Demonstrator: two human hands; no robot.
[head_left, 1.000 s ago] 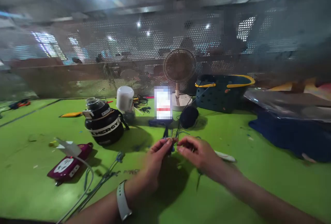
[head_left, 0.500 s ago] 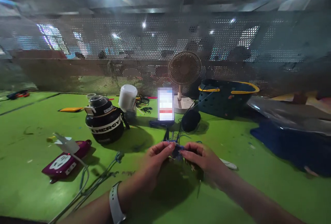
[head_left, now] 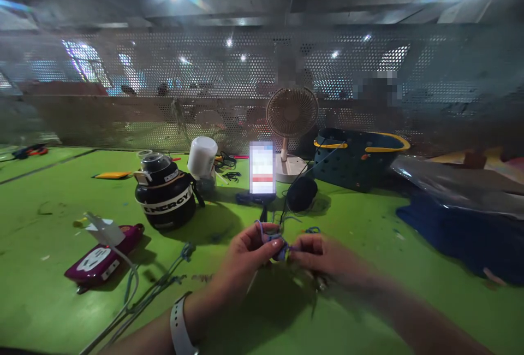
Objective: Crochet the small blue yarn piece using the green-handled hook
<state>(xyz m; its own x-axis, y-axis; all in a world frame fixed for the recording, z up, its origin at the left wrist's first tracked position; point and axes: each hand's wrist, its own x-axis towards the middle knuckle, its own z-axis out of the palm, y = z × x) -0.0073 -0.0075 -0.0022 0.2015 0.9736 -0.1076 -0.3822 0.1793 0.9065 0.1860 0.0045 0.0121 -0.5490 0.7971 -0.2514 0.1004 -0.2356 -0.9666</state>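
In the middle of the head view, a small piece of blue-purple yarn work (head_left: pixel 275 237) is held above the green table. My left hand (head_left: pixel 254 248) is closed on it, thumb on top, and a loop of yarn rises over the forefinger. The fingers of my right hand (head_left: pixel 317 254) pinch the piece's right edge; motion smears this hand, and I cannot make out whether it also grips a tool. A dark strand leads from the work toward a dark ball of yarn (head_left: pixel 302 194). Loose blue yarn (head_left: pixel 313 230) lies just behind my right hand.
Beyond the hands stand a lit phone (head_left: pixel 262 169), a fan (head_left: pixel 292 112) and a dark green basket (head_left: pixel 356 161). A black flask (head_left: pixel 166 196) and a purple power strip (head_left: pixel 104 256) with trailing cables are at left. Dark blue fabric (head_left: pixel 454 235) lies at right.
My right hand has shifted slightly and turned at the work's edge. A yarn loop now shows over my left forefinger. The white handle seen beside my right hand earlier is out of sight.
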